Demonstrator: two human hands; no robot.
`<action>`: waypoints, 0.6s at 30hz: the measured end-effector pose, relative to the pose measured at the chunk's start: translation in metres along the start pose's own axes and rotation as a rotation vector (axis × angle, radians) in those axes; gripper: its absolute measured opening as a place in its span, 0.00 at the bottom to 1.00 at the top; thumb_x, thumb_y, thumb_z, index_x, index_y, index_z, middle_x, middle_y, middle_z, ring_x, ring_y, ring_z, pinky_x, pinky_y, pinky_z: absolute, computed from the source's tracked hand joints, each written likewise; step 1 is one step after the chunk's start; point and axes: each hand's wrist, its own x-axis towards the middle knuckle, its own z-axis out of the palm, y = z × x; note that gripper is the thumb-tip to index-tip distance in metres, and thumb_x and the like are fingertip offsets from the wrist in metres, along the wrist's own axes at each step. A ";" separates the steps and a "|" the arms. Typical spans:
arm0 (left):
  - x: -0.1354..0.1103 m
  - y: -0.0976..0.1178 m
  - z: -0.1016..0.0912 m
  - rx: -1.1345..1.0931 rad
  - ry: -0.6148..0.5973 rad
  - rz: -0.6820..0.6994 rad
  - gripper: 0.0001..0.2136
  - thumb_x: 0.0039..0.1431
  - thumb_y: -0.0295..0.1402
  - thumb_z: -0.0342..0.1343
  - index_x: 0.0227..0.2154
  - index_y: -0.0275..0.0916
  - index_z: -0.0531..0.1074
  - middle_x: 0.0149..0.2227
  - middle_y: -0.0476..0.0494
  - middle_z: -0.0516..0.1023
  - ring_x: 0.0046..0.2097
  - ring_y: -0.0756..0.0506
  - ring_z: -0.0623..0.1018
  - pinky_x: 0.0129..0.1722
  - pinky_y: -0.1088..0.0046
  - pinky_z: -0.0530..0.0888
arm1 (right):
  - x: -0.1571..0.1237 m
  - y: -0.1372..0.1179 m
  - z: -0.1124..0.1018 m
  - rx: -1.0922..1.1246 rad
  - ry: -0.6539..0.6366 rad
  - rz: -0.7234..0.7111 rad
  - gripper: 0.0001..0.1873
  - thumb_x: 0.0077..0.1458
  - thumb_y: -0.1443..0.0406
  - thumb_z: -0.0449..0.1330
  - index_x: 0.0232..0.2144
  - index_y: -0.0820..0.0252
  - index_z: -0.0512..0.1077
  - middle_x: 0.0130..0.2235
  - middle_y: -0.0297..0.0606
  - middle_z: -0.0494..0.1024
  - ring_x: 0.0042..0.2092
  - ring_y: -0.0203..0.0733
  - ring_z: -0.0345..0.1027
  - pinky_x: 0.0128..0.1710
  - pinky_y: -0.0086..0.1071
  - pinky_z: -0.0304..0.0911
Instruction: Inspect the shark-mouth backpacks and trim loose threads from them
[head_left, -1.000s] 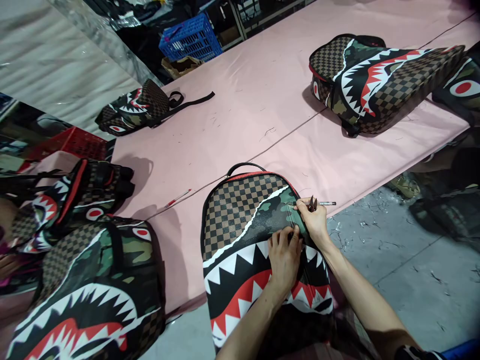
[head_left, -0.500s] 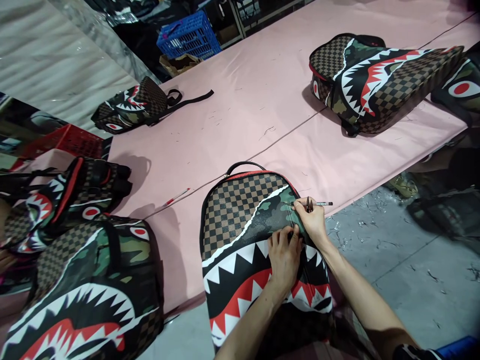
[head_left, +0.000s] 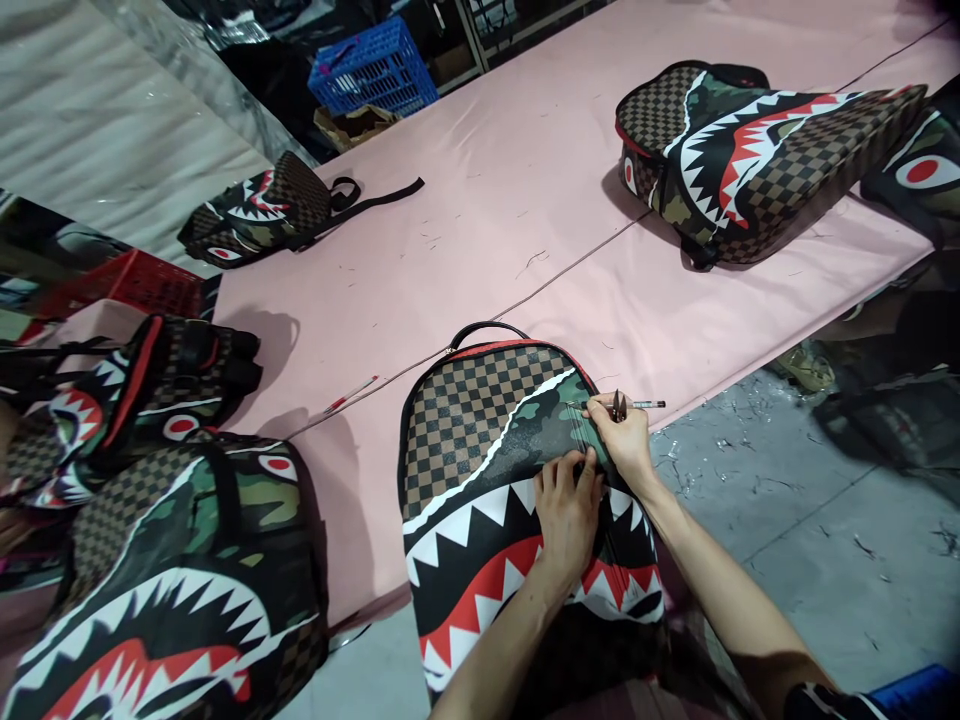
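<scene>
A backpack [head_left: 457, 430] with brown-and-black checks, a camouflage patch and a printed shark mouth leans upright against the table edge in front of me. My left hand [head_left: 566, 510] rests on its front panel, fingers slightly bent and fingertips pressing the surface. Beside it, my right hand [head_left: 624, 432] is closed around a slim pen [head_left: 646, 405], its tip touching the camouflage patch. Dark thread snips [head_left: 619, 405] also stick up from that hand. Thin loose threads [head_left: 581, 430] run across the panel between both hands.
More shark-print backpacks lie on the pink table [head_left: 465, 230]: one at right [head_left: 817, 150], a small one at far left [head_left: 262, 210]. Another large backpack [head_left: 172, 560] stands at near left. A red-tipped pen [head_left: 351, 395], blue crate [head_left: 375, 70] and red crate [head_left: 124, 285] are visible. Thread scraps litter the floor.
My head view has shifted very slightly. Both hands, the pen and the backpack keep practically the same positions.
</scene>
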 end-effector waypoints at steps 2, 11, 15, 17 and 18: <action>0.000 0.000 0.000 0.002 -0.002 0.000 0.15 0.58 0.28 0.54 0.49 0.40 0.70 0.41 0.42 0.73 0.40 0.43 0.69 0.38 0.66 0.68 | 0.000 0.001 0.000 0.027 -0.019 0.010 0.12 0.50 0.58 0.58 0.28 0.63 0.73 0.27 0.36 0.77 0.32 0.42 0.74 0.32 0.31 0.65; 0.000 -0.001 -0.001 -0.025 -0.012 -0.004 0.15 0.59 0.29 0.53 0.49 0.38 0.70 0.41 0.41 0.73 0.41 0.43 0.68 0.40 0.65 0.68 | -0.001 0.003 -0.001 0.061 0.015 0.016 0.15 0.49 0.56 0.59 0.27 0.63 0.73 0.25 0.37 0.77 0.25 0.38 0.69 0.26 0.29 0.62; -0.002 -0.001 0.001 -0.032 -0.010 0.001 0.15 0.59 0.28 0.53 0.49 0.38 0.70 0.41 0.41 0.73 0.41 0.43 0.68 0.40 0.65 0.69 | -0.002 0.000 0.002 0.097 0.008 0.014 0.12 0.47 0.58 0.60 0.26 0.63 0.73 0.26 0.37 0.77 0.29 0.39 0.71 0.28 0.28 0.62; -0.002 0.000 0.002 -0.044 -0.007 -0.002 0.15 0.59 0.28 0.52 0.49 0.38 0.70 0.41 0.40 0.74 0.41 0.43 0.68 0.40 0.64 0.69 | 0.003 -0.001 0.002 0.257 0.019 0.068 0.10 0.43 0.60 0.64 0.24 0.63 0.73 0.24 0.35 0.75 0.25 0.34 0.66 0.23 0.26 0.58; -0.001 0.000 0.002 -0.064 -0.005 -0.010 0.14 0.59 0.28 0.52 0.49 0.38 0.71 0.41 0.39 0.74 0.41 0.42 0.68 0.41 0.63 0.69 | 0.006 -0.002 0.000 0.349 0.031 0.104 0.11 0.41 0.60 0.65 0.23 0.63 0.72 0.22 0.34 0.74 0.21 0.31 0.61 0.20 0.24 0.54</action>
